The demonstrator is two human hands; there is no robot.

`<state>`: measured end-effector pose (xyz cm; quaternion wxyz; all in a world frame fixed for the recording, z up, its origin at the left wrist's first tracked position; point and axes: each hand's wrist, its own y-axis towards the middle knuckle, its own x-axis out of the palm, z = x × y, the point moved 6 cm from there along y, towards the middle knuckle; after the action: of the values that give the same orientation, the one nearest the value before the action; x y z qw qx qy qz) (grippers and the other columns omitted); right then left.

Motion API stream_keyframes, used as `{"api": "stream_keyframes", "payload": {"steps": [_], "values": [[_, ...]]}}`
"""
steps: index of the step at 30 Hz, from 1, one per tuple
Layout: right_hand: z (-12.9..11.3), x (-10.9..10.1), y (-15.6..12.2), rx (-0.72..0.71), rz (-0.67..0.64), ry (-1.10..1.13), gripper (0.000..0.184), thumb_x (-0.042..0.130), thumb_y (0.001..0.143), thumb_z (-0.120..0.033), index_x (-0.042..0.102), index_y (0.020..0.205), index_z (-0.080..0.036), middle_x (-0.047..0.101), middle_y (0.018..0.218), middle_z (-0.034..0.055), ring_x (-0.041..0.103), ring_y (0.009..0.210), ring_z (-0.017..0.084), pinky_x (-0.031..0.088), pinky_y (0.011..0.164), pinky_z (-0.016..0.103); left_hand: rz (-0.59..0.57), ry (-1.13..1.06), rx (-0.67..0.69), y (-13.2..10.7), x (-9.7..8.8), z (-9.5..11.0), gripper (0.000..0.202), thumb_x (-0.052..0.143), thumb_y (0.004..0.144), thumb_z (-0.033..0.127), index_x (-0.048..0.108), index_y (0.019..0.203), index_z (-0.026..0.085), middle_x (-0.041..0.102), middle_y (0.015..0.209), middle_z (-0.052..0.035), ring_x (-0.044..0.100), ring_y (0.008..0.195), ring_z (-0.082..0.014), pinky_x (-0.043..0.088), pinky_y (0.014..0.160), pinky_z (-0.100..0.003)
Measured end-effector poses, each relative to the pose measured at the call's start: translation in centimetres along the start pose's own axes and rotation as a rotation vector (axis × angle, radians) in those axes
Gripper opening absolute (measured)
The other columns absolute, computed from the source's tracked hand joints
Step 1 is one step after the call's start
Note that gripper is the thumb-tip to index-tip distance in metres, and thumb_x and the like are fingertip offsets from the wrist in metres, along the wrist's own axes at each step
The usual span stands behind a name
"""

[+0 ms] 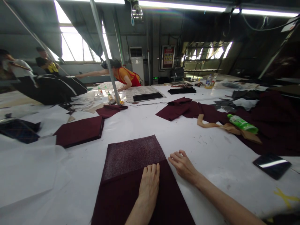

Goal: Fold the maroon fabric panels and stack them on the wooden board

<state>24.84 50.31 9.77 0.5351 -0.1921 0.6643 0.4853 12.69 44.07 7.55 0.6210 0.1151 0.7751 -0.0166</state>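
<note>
Cloth (117, 197) lies before you toward the bench's (217, 159) near edge, its long axis running away from you to the far edge; its near end passes out of view. The far part is a speckled, woolly-looking plum band; below a straight line across it, the rest is smooth dark maroon. You cannot tell whether that line is a fold or a layer's edge. Your left hand (150, 184) is the nearer: it rests on the cloth at the line, palm down, fingers together, grasping nothing. Your right hand (184, 165) sits just beside the cloth's right side, so the cloth lies to its left; its fingers curl loosely around nothing visible, contact unclear. Farther right, a limp tan strip (208, 125) trails beside a rounded green bottle (243, 123); toward the bench's near right corner lies a flat, glossy device (272, 167).
</note>
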Motion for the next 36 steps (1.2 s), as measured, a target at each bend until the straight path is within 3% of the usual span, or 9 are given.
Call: {"api": "stream_keyframes", "payload": {"steps": [3, 7, 11, 15, 19, 23, 27, 32, 36], "values": [[-1.7, -0.2, 0.8, 0.095, 0.054, 0.094, 0.035, 0.043, 0.087, -0.004, 0.057, 0.116, -0.017, 0.062, 0.105, 0.0101, 0.051, 0.099, 0.023, 0.029, 0.095, 0.044, 0.006, -0.015, -0.003, 0.0, -0.1, 0.1, 0.049, 0.047, 0.085, 0.007, 0.047, 0.134, 0.011, 0.059, 0.102, -0.011, 0.055, 0.09, -0.0234, 0.048, 0.082, -0.04], [-4.3, 0.9, 1.2, 0.16, 0.024, 0.166, 0.023, 0.046, 0.092, -0.013, 0.06, 0.109, -0.02, 0.064, 0.102, 0.007, 0.052, 0.099, 0.022, 0.028, 0.095, 0.042, 0.039, -0.105, -0.036, -1.5, -0.3, -1.5, 0.043, 0.047, 0.086, 0.009, 0.052, 0.129, 0.01, 0.061, 0.104, -0.01, 0.055, 0.095, -0.0222, 0.046, 0.088, -0.039], [-4.2, 1.2, 0.1, 0.25, 0.062, 0.108, 0.023, 0.045, 0.093, -0.017, 0.06, 0.111, -0.019, 0.065, 0.104, 0.0071, 0.05, 0.107, 0.026, 0.024, 0.098, 0.046, 0.109, -0.184, -0.19, -6.0, -0.2, -7.0, 0.036, 0.042, 0.092, 0.018, 0.054, 0.126, 0.015, 0.061, 0.112, -0.0084, 0.054, 0.105, -0.0216, 0.043, 0.095, -0.039], [-3.7, 1.4, -0.4, 0.207, 0.121, 0.059, 0.024, 0.045, 0.092, -0.016, 0.06, 0.11, -0.018, 0.067, 0.104, 0.0079, 0.051, 0.109, 0.028, 0.024, 0.097, 0.048, 0.155, -0.156, -0.346, -11.9, 0.4, -12.8, 0.036, 0.043, 0.094, 0.028, 0.055, 0.125, 0.016, 0.06, 0.12, -0.0086, 0.053, 0.112, -0.0229, 0.042, 0.1, -0.041], [-3.8, 1.7, -0.4, 0.117, 0.145, -0.019, 0.023, 0.046, 0.092, -0.018, 0.061, 0.109, -0.018, 0.068, 0.103, 0.0082, 0.053, 0.106, 0.029, 0.027, 0.093, 0.048, 0.159, -0.122, -0.423, -15.7, 1.2, -15.4, 0.04, 0.043, 0.094, 0.031, 0.052, 0.13, 0.016, 0.056, 0.131, -0.0082, 0.049, 0.123, -0.0236, 0.042, 0.104, -0.041], [-3.9, 1.3, 0.3, 0.046, 0.108, -0.109, 0.019, 0.046, 0.09, -0.02, 0.065, 0.093, -0.019, 0.068, 0.092, 0.0093, 0.055, 0.104, 0.031, 0.027, 0.092, 0.051, 0.157, -0.144, -0.473, -17.7, 1.4, -15.5, 0.044, 0.044, 0.092, 0.032, 0.048, 0.132, 0.014, 0.053, 0.136, -0.0093, 0.046, 0.128, -0.0245, 0.042, 0.106, -0.043], [-5.8, 0.1, 3.5, 0.064, 0.102, -0.014, 0.026, 0.048, 0.09, -0.026, 0.06, 0.068, -0.021, 0.065, 0.078, 0.0074, 0.059, 0.088, 0.028, 0.031, 0.088, 0.049, 0.215, -0.2, -0.503, -20.8, 0.1, -14.3, 0.044, 0.048, 0.09, 0.029, 0.047, 0.133, 0.018, 0.051, 0.138, -0.0078, 0.045, 0.129, -0.0235, 0.043, 0.105, -0.044], [-14.5, 1.4, 11.2, 0.027, -0.124, 0.526, 0.018, 0.048, 0.092, -0.024, 0.062, 0.079, -0.023, 0.063, 0.086, 0.003, 0.06, 0.077, 0.017, 0.043, 0.069, 0.029, 0.342, -0.267, -0.536, -26.0, -0.7, -11.7, 0.047, 0.055, 0.087, 0.029, 0.047, 0.133, 0.022, 0.051, 0.138, -0.0085, 0.048, 0.127, -0.023, 0.048, 0.101, -0.036], [-20.7, 4.3, 16.1, -0.03, -0.312, 0.513, 0.004, 0.06, 0.085, -0.018, 0.062, 0.084, -0.022, 0.061, 0.089, 0.0022, 0.059, 0.079, 0.015, 0.042, 0.068, 0.026, 0.414, -0.302, -0.569, -29.7, 0.8, -9.5, 0.038, 0.053, 0.087, 0.031, 0.056, 0.125, 0.025, 0.062, 0.126, -0.0063, 0.057, 0.117, -0.0224, 0.052, 0.095, -0.033]]}}
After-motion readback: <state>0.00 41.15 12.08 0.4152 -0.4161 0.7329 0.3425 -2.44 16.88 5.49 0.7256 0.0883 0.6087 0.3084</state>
